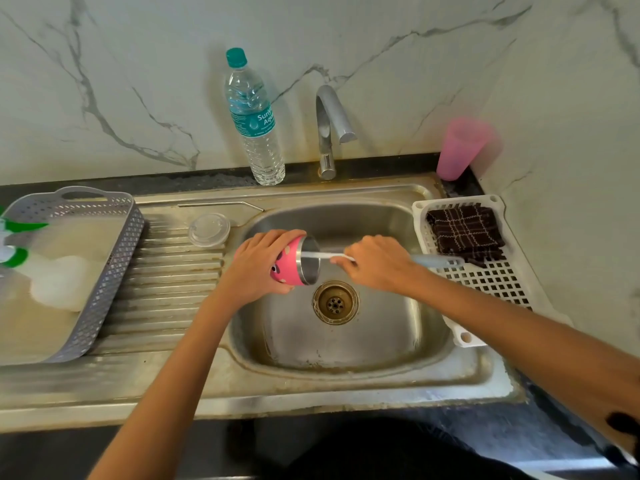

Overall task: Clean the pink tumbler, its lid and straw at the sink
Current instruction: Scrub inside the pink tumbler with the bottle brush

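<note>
Mostly hidden: the brush (323, 255) tip sits inside the pink tumbler (289, 268), bristles not visible. Its handle pokes out past the R hand (377, 261) over the white rack (485, 282). Grey basket (114, 271) at far left is cut off by the frame edge, contents blurred. L hand (258, 265) wraps round the tumbler, held sideways over the sink (346, 341) basin, mouth facing right. R hand grips the brush stem, knuckles up. Lid (209, 230) & straw (218, 204) lie on the drainboard (166, 271), just apart.
</note>
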Tool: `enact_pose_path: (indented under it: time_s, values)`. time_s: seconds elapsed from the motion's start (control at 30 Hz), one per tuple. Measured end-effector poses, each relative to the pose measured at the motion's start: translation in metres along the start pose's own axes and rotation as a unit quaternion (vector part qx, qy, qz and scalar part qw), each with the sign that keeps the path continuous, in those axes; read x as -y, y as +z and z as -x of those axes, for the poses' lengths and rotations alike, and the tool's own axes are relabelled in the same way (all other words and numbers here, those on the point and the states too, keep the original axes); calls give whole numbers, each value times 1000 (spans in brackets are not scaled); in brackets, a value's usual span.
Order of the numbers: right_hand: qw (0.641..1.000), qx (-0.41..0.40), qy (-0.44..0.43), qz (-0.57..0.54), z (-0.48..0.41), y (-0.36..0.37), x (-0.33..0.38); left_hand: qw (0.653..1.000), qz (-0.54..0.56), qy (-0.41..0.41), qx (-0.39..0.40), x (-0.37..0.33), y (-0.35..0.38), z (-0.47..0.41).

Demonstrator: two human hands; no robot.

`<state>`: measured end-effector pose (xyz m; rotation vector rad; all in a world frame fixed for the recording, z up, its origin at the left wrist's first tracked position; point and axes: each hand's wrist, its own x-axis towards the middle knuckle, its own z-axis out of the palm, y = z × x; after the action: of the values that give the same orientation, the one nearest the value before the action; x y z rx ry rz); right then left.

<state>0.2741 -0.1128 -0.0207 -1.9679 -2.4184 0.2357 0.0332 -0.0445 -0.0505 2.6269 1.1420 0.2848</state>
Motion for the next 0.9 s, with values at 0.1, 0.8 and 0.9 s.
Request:
enact_pose_path:
  time_s: [0.1,0.8,0.9]
  values:
    - [999,7,-40,32,13,10,17,1000,4,-19,9,4,4,-1]
    - [998,42,-40,23,-2,-18,5,997,70,2,18,4,-5,-1]
    - [997,29,-62,31,8,-10,14,996,89,-16,8,5,1,-1]
